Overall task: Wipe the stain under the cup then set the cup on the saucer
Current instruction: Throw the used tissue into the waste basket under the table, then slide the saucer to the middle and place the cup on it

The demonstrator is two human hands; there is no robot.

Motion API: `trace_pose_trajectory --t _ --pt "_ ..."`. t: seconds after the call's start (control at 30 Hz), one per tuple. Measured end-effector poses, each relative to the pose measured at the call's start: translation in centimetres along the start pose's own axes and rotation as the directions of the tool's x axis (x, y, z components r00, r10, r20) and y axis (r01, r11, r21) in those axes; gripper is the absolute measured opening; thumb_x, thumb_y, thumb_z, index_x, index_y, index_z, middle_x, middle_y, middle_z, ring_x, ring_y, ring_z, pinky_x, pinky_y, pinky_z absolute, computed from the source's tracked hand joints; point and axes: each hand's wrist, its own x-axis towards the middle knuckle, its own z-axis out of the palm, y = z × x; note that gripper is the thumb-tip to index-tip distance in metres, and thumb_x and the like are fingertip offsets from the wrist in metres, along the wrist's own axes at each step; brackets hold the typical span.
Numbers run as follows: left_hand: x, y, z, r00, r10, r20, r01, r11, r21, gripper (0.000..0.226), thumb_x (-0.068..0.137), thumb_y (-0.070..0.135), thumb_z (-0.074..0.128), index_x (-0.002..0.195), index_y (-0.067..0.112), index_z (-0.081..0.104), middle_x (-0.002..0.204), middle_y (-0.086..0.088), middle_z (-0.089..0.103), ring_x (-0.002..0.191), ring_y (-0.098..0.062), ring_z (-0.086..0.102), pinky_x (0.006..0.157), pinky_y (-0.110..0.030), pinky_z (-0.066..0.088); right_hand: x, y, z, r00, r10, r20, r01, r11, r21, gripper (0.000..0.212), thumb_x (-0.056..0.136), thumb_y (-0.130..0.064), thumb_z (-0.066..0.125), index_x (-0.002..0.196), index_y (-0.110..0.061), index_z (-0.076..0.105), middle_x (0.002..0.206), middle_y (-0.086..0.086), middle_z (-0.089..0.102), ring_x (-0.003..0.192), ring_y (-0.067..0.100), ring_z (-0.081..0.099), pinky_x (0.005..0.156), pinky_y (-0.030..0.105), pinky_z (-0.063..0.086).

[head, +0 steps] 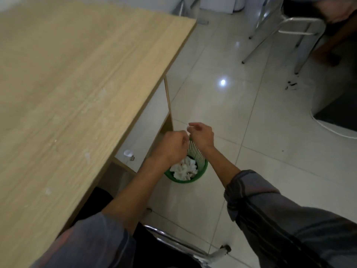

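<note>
Both hands hang out past the table's side, over the floor. The left hand [173,146] is curled into a loose fist, knuckles up; whether it grips anything cannot be told. The right hand [201,135], almost touching the left at the fingertips, has its thumb and forefinger pinched together on what may be a small pale scrap, too small and blurred to be sure of, with the other fingers bent.

Directly beneath both hands stands a round green plastic wastebasket [201,168] with thin vertical slats in its wall and a solid rim. Inside it lies a heap of crumpled white tissue [184,169], soft and ruffled in shape.

To the left of the hands runs the table [77,84], a flat slab of pale wood-grain laminate with a straight edge and faint whitish smears. Below its edge, just left of the left hand, is a smooth white drawer front [143,136] with a small metal lock [132,158].

Grey fabric sleeves [280,215] are pushed up both forearms. Under the hands and to their right spreads a glossy pale tiled floor [241,113] with thin grout lines. A chrome chair tube [173,238] curves near the elbows.

The cup, the saucer and the stain are out of view.
</note>
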Motion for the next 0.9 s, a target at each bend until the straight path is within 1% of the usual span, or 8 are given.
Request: trace_pose_trajectory --t 0.1,0.2,0.3,0.43,0.53,0.7,0.8,0.9 --pt "-0.4 2.7 -3.4 0.986 0.020 -0.166 -0.016 0.999 0.028 0.028 0.093 0.023 0.049 0.116 0.016 0.064 0.110 -0.009 0.069 0.099 -0.025 0.064 0.086 -0.038 0.053 -1.5 -6.5 -1.9 0.960 -0.278 -0.044 0.278 0.961 -0.001 0.021 0.081 -0.023 0.065 0.102 -0.020 0.070 0.077 -0.005 0.068 0.066 0.000 0.061 0.057 0.003 0.042" --pt "-1.5 5.2 -7.6 0.924 0.058 -0.379 -0.041 0.998 0.053 0.025 0.091 0.024 0.051 0.110 0.017 0.065 0.105 -0.006 0.071 0.094 -0.027 0.065 0.081 -0.039 0.054 -3.7 -12.3 -3.2 0.881 -0.469 -0.058 0.471 0.882 0.020 0.019 0.081 -0.022 0.064 0.099 -0.022 0.069 0.075 -0.004 0.068 0.067 0.005 0.062 0.059 0.008 0.047" --pt "-3.9 5.6 -12.4 0.845 0.066 -0.530 -0.029 0.997 0.078 0.025 0.090 0.028 0.051 0.108 0.019 0.067 0.103 -0.005 0.072 0.092 -0.027 0.066 0.079 -0.040 0.054 -6.3 -17.2 -2.7 0.807 -0.590 -0.027 0.591 0.804 0.067 0.016 0.081 -0.018 0.065 0.097 -0.021 0.070 0.077 -0.003 0.068 0.065 0.000 0.060 0.059 0.010 0.048" --pt "-8.3 3.0 -18.5 0.750 0.057 -0.659 0.004 0.996 0.090 0.023 0.088 0.027 0.053 0.106 0.019 0.067 0.102 0.001 0.073 0.095 -0.026 0.064 0.083 -0.040 0.050 -9.9 -22.5 1.0 0.723 -0.689 0.054 0.679 0.723 0.129 0.012 0.080 -0.019 0.067 0.090 -0.025 0.071 0.076 -0.007 0.069 0.064 -0.002 0.057 0.060 0.007 0.045" --pt "-12.4 -0.6 -21.9 0.676 0.022 -0.736 0.036 0.997 0.062 0.022 0.088 0.026 0.054 0.105 0.021 0.066 0.101 0.005 0.072 0.092 -0.022 0.066 0.084 -0.039 0.049 -13.1 -25.4 5.3 0.635 -0.759 0.143 0.742 0.651 0.158 0.010 0.079 -0.019 0.068 0.087 -0.024 0.072 0.071 -0.016 0.067 0.063 -0.006 0.056 0.059 0.004 0.041" --pt "-19.9 -7.9 -25.3 0.526 -0.098 -0.845 0.108 0.993 -0.048 0.017 0.088 0.028 0.056 0.100 0.023 0.066 0.094 0.011 0.071 0.082 -0.017 0.066 0.078 -0.036 0.052 -19.1 -27.6 13.5 0.492 -0.812 0.313 0.784 0.570 0.246 0.005 0.080 -0.020 0.069 0.080 -0.025 0.071 0.063 -0.027 0.064 0.061 -0.006 0.055 0.056 0.004 0.039" --pt "-24.5 -12.4 -25.9 0.440 -0.192 -0.877 0.185 0.975 -0.120 0.015 0.087 0.029 0.057 0.098 0.025 0.066 0.091 0.013 0.070 0.076 -0.012 0.065 0.071 -0.029 0.050 -22.9 -27.7 18.3 0.407 -0.811 0.420 0.788 0.544 0.288 0.007 0.080 -0.026 0.070 0.073 -0.026 0.069 0.066 -0.025 0.066 0.063 -0.004 0.056 0.057 0.005 0.040" --pt "-28.5 -17.0 -25.9 0.371 -0.307 -0.877 0.249 0.942 -0.224 0.012 0.088 0.027 0.058 0.095 0.022 0.067 0.084 0.015 0.067 0.072 -0.010 0.062 0.069 -0.027 0.046 -26.3 -27.1 23.2 0.360 -0.780 0.511 0.775 0.555 0.301 0.015 0.079 -0.033 0.071 0.070 -0.022 0.068 0.064 -0.015 0.067 0.060 -0.004 0.057 0.055 0.005 0.040"
